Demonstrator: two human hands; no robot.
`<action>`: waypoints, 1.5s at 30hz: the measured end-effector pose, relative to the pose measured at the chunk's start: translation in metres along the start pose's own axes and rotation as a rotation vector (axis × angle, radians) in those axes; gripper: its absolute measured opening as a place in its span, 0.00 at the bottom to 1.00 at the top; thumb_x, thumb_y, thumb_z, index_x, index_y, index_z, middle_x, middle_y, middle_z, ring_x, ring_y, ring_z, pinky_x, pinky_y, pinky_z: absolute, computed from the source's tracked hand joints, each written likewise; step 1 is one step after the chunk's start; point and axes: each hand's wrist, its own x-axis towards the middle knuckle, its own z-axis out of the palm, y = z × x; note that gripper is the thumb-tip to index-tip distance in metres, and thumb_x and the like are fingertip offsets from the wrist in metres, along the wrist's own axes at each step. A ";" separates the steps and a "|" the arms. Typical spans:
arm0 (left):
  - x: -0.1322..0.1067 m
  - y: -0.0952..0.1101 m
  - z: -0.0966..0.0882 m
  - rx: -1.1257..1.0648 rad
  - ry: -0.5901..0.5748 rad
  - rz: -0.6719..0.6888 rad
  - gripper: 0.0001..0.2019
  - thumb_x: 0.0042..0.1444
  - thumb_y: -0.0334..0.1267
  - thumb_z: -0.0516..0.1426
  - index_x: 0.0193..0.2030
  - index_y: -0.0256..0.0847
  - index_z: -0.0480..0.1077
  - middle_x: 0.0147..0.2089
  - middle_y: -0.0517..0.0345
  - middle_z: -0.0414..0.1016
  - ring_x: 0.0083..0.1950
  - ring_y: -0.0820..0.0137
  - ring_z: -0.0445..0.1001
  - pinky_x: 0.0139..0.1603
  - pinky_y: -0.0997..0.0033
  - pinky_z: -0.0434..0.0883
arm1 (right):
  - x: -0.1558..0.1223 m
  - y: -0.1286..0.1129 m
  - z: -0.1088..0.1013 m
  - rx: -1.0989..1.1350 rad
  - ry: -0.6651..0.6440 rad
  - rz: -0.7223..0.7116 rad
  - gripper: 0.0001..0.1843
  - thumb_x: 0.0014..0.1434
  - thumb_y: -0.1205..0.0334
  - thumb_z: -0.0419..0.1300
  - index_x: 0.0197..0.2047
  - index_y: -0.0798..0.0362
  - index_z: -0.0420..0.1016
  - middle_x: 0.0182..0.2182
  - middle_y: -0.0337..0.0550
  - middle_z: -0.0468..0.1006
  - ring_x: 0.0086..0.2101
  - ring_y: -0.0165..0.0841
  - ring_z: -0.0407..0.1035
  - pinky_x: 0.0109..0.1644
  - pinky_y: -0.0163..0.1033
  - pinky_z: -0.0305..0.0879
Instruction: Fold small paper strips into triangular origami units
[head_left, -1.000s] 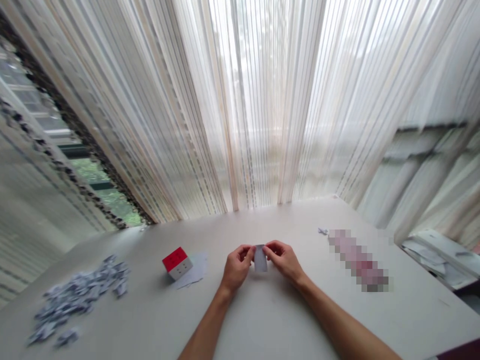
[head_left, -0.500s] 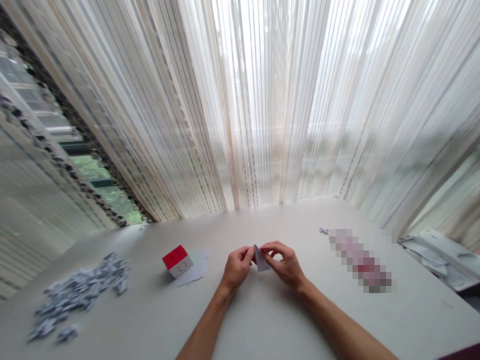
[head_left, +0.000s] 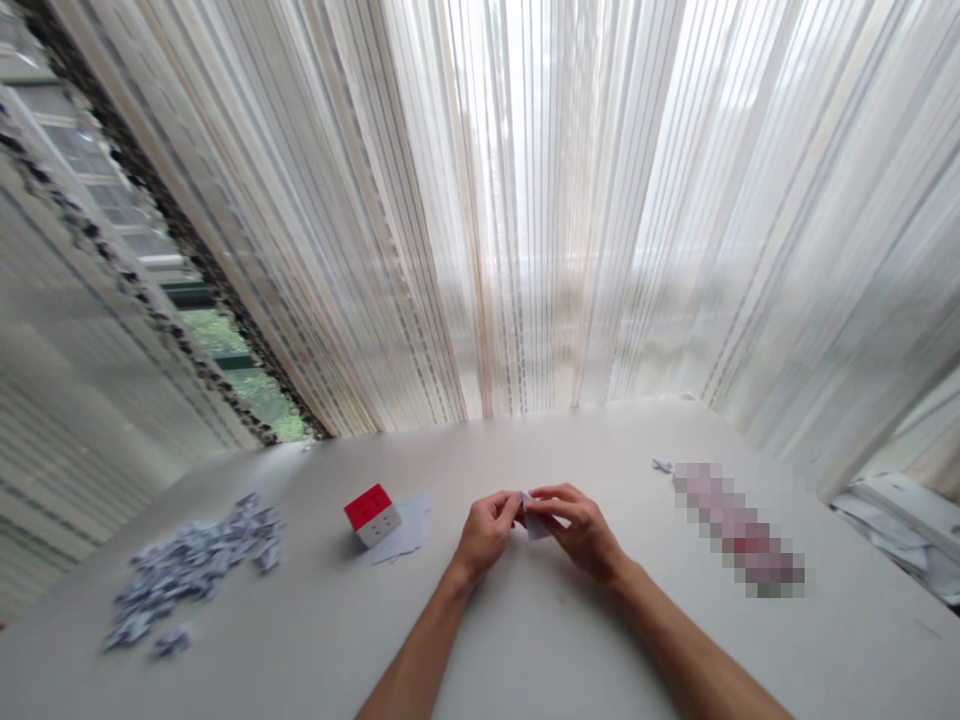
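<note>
Between my two hands, just above the white table (head_left: 510,640), is a small folded piece of paper (head_left: 536,527). My left hand (head_left: 486,530) pinches its left edge with thumb and forefinger. My right hand (head_left: 581,530) grips it from the other side, its fingers lying across the top and hiding part of the fold. To the left a red and white box (head_left: 375,515), like a block with dark dots, rests on some flat sheets of paper (head_left: 412,530).
A heap of small folded paper pieces (head_left: 195,570) lies at the left, one piece (head_left: 172,642) apart from it. At the right are a small paper scrap (head_left: 661,465) and a blurred-out pinkish strip (head_left: 720,510). Curtains (head_left: 525,250) hang behind the table.
The view has turned slightly left, so things appear shifted right. My right fingers have closed further over the paper, and less of it shows now.
</note>
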 end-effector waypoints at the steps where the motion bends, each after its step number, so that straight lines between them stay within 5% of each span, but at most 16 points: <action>1: 0.000 0.001 0.000 -0.004 -0.006 0.003 0.17 0.61 0.46 0.53 0.36 0.36 0.78 0.28 0.56 0.78 0.32 0.68 0.73 0.35 0.73 0.68 | 0.000 0.000 0.000 -0.019 -0.002 -0.002 0.12 0.61 0.63 0.60 0.46 0.41 0.79 0.43 0.45 0.78 0.42 0.36 0.72 0.47 0.43 0.71; 11: 0.000 -0.001 -0.001 -0.043 -0.017 0.023 0.17 0.59 0.46 0.55 0.40 0.34 0.77 0.33 0.53 0.79 0.35 0.67 0.74 0.39 0.72 0.69 | 0.000 -0.002 0.000 -0.010 0.016 -0.026 0.11 0.61 0.62 0.60 0.45 0.42 0.79 0.41 0.45 0.76 0.40 0.35 0.71 0.41 0.40 0.71; 17: -0.004 -0.002 0.005 0.059 -0.032 0.056 0.17 0.61 0.47 0.53 0.43 0.35 0.76 0.31 0.56 0.77 0.33 0.69 0.72 0.35 0.74 0.67 | 0.003 -0.001 0.000 0.163 0.096 0.276 0.14 0.60 0.53 0.60 0.45 0.51 0.78 0.38 0.47 0.79 0.34 0.35 0.73 0.34 0.37 0.69; 23: -0.012 0.003 0.012 0.201 -0.097 0.095 0.16 0.63 0.46 0.51 0.48 0.39 0.74 0.34 0.56 0.77 0.33 0.69 0.71 0.34 0.74 0.66 | 0.005 0.006 -0.001 0.210 -0.008 0.413 0.15 0.57 0.51 0.60 0.37 0.54 0.80 0.34 0.46 0.81 0.32 0.35 0.73 0.35 0.37 0.67; 45: -0.011 -0.004 0.011 0.196 -0.086 0.058 0.17 0.59 0.47 0.55 0.44 0.37 0.77 0.34 0.54 0.80 0.34 0.67 0.74 0.35 0.74 0.67 | 0.007 0.004 -0.004 0.290 -0.030 0.447 0.17 0.57 0.49 0.60 0.38 0.54 0.81 0.34 0.45 0.82 0.34 0.36 0.74 0.37 0.37 0.67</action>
